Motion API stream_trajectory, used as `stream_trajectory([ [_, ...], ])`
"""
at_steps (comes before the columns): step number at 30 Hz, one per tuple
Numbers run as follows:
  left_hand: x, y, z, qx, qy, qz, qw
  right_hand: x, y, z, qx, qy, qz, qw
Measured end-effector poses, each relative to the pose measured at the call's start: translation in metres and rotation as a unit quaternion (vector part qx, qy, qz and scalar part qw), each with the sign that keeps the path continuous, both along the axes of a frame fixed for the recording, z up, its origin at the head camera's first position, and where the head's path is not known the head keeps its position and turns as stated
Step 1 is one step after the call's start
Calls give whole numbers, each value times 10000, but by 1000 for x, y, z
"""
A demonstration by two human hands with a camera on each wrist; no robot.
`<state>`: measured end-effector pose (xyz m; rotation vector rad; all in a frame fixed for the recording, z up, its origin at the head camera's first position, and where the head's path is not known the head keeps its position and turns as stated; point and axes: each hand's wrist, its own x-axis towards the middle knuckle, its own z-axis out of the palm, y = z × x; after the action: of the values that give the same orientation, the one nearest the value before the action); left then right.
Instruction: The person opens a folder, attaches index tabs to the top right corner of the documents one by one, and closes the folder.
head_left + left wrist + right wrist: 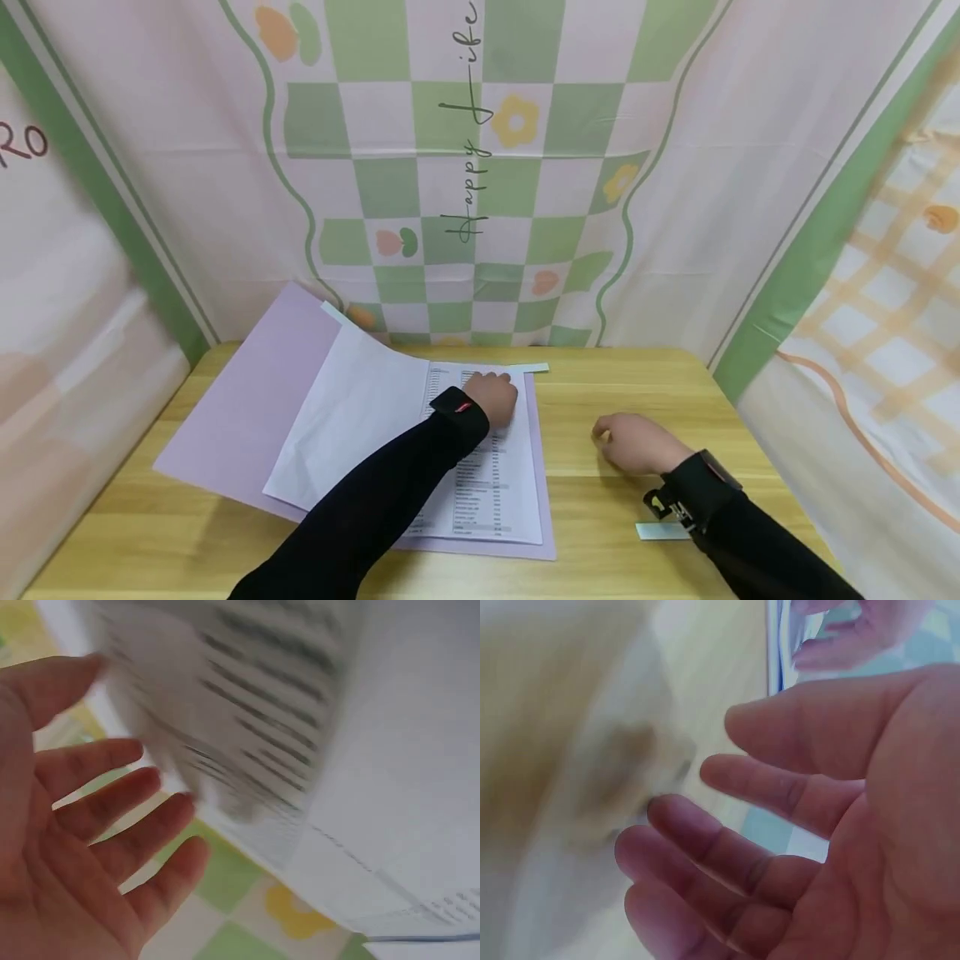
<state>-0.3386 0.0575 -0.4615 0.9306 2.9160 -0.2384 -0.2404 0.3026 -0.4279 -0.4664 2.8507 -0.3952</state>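
A purple folder (247,400) lies opened on the table, its left cover tilted up. Inside it, a white blank-looking sheet (352,400) is turned to the left, and a printed page with a table of text (506,500) lies on the right. My left hand (491,400) is over the upper part of the printed page; in the left wrist view its fingers (150,836) are spread, close to the page's edge. My right hand (641,442) is over the table right of the folder, fingers (705,877) loosely bent, holding nothing.
A pale blue strip (531,367) sticks out past the page's top right corner, and another strip (345,318) shows at the turned sheet's top. A third strip (660,532) lies on the wooden table (600,387) by the right wrist. Patterned curtains (675,275) stand behind and beside.
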Motion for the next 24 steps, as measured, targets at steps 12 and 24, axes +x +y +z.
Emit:
stream_trajectory([
  [12,67,-58,22,-539,138,-1265,9904,29,-39,-7,-1144,-177,-602,9915],
  [24,107,-87,34,-154,-230,-1639,9861,38,-79,-14,-2471,-848,-1146,9585],
])
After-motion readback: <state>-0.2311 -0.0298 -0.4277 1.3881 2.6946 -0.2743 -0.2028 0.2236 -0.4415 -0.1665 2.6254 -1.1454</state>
